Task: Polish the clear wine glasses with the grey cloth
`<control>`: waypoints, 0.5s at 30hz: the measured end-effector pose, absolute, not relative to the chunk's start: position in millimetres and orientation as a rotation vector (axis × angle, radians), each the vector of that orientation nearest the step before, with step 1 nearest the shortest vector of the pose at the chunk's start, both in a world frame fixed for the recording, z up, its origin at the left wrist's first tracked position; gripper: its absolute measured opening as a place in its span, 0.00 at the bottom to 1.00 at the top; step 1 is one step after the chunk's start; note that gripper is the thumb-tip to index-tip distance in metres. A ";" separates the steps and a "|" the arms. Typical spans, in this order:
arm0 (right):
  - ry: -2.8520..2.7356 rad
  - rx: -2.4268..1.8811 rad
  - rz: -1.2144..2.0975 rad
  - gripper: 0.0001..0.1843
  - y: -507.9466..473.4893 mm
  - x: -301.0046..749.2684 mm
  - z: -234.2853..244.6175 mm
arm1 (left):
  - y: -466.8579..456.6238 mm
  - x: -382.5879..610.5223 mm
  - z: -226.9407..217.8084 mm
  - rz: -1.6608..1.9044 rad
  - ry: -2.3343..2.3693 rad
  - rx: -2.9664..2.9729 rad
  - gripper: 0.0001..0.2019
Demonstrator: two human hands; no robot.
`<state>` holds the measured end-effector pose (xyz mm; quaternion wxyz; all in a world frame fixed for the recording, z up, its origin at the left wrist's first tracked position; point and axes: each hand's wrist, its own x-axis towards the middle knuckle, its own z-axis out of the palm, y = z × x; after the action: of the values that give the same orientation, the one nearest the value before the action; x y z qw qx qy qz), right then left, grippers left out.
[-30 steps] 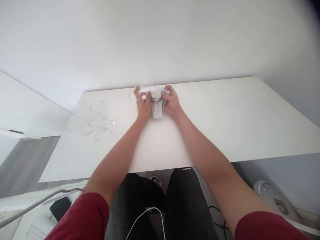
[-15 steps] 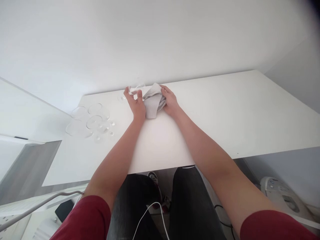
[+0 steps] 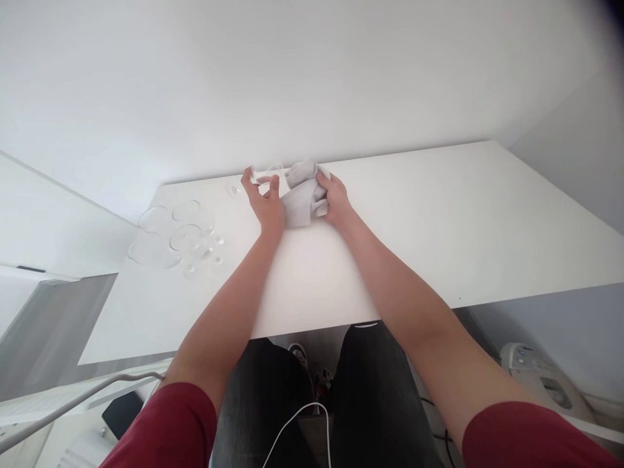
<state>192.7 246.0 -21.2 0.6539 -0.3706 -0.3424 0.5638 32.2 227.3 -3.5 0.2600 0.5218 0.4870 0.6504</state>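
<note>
My left hand [image 3: 264, 203] curls its fingers round a clear stemmed glass [image 3: 263, 174] that is held sideways at the far edge of the white table [image 3: 439, 227]. The glass's foot [image 3: 234, 188] points left. The glass is faint and hard to trace. My right hand [image 3: 336, 197] is closed on a bunched pale grey cloth [image 3: 299, 195]. The cloth is pressed against the right end of the glass, between the two hands. Both hands rest low over the tabletop, close to the white wall.
Several clear glasses [image 3: 170, 237] stand grouped at the table's left end. A white wall rises right behind the table. Below the front edge are my dark-trousered legs, a white cable [image 3: 292, 416] and a white appliance [image 3: 541, 383] on the floor at right.
The cloth, which hung looser between the hands, is now bunched tighter in my right hand and pushed up against the glass. My left hand's fingers have spread round the glass.
</note>
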 end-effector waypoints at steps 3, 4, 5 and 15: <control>-0.635 -0.850 1.079 0.25 254.1 200.0 -25.4 | 228.3 33.4 -5.1 1.671 1.291 1.394 0.38; -0.605 -0.839 1.015 0.25 254.7 201.3 -24.9 | 228.7 33.9 -5.6 1.643 1.279 1.396 0.37; -0.597 -0.825 0.969 0.26 254.0 201.6 -23.4 | 229.0 34.3 -6.0 1.620 1.263 1.411 0.37; -0.995 -0.820 1.138 0.15 223.7 179.5 -8.5 | 232.0 32.5 -13.8 1.583 1.136 1.614 0.37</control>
<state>179.5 223.7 -8.5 0.6525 -0.3612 -0.4385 0.5015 32.5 232.0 -13.8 0.3009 0.6083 0.4282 0.5968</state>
